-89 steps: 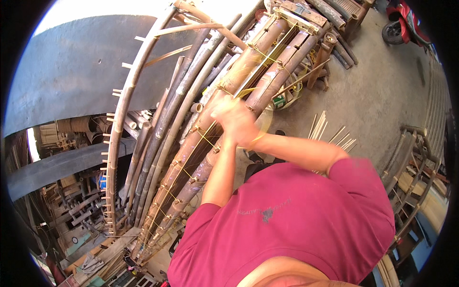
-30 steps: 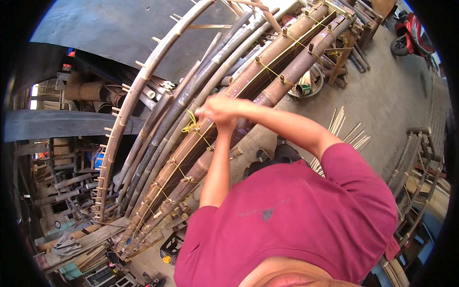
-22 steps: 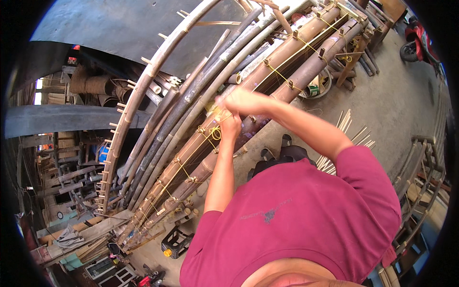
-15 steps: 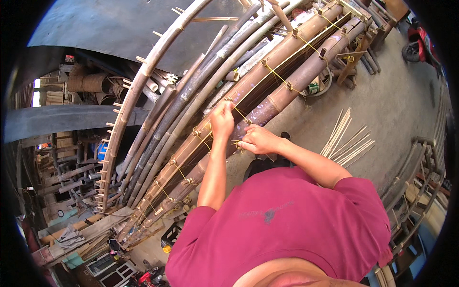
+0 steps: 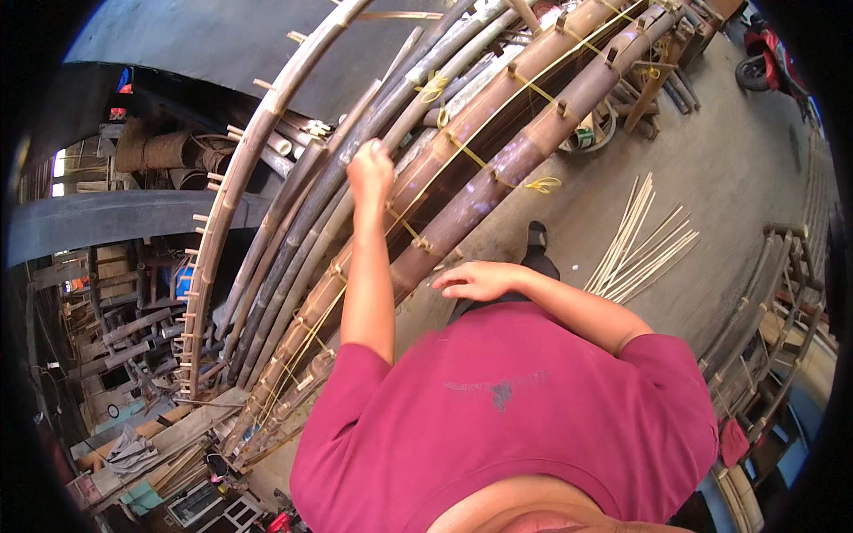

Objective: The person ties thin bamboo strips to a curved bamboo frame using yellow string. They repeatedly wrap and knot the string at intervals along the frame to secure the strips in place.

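In front of me lie two thick brown bamboo poles [image 5: 484,195] side by side, set with short pegs and laced across by yellow cord [image 5: 468,152]. My left hand [image 5: 369,173] is raised beyond the far pole, its fingers curled closed; whatever is inside them is hidden. Loose yellow cord [image 5: 433,88] shows as a looped bunch past that hand, over the grey poles. A yellow cord tail [image 5: 542,185] sticks out from the near pole. My right hand [image 5: 475,281] hovers on the near side of the poles, close to my shirt, fingers stretched out, holding nothing visible.
A curved bamboo pole with pegs [image 5: 258,133] stands beyond several long grey poles [image 5: 333,191]. Thin pale sticks [image 5: 622,249] lie fanned on the floor to the right. A round tub [image 5: 591,133] sits by the poles. A red motorbike [image 5: 771,58] is at far right.
My left hand has lifted off the laced poles, up and to the left. My right hand has let go of the cord and drawn back toward me. The view has shifted slightly.
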A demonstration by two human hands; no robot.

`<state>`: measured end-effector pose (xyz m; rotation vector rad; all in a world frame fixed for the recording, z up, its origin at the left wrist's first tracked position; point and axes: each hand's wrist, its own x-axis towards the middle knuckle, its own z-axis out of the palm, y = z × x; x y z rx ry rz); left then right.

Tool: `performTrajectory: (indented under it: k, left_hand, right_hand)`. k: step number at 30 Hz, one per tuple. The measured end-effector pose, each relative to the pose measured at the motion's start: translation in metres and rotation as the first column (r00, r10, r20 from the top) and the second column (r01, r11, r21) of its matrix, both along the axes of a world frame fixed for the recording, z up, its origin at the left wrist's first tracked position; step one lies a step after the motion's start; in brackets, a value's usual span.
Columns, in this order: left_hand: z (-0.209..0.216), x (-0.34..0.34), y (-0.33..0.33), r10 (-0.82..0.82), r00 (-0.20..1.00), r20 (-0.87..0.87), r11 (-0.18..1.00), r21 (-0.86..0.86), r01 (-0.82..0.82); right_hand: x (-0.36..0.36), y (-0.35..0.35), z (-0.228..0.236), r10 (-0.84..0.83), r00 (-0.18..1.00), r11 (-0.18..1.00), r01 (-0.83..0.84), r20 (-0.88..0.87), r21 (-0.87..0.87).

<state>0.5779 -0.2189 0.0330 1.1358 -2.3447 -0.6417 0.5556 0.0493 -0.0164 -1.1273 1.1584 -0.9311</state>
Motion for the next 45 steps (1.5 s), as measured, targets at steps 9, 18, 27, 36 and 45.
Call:
performTrajectory:
  k: [9,18,27,36,45]
  left_hand:
    - [-0.067,0.125,0.068,-0.061,0.998,0.033,0.979,0.195,0.054]
    - [-0.049,0.124,0.073,-0.102,0.984,-0.149,0.983,0.135,0.123]
    - [-0.026,0.117,0.051,-0.083,0.969,-0.232,0.948,0.281,0.149]
    - [-0.099,0.07,-0.072,0.097,0.986,0.132,0.993,0.058,-0.106]
    - [0.011,0.234,-0.019,-0.012,0.977,0.215,0.999,0.035,0.004]
  right_hand:
    - [0.082,-0.113,0.078,-0.565,0.714,0.766,0.64,0.414,-0.056]
    - [0.0,-0.188,0.066,-0.146,0.966,0.986,0.123,-0.213,-0.116]
    - [0.054,-0.045,0.007,-0.203,0.914,0.845,-0.018,-0.351,-0.535]
    - [0.068,-0.039,0.013,-0.295,0.511,0.833,-0.277,-0.807,-0.479]
    - [0.2,-0.02,-0.029,-0.063,0.925,0.923,-0.089,0.375,0.376]
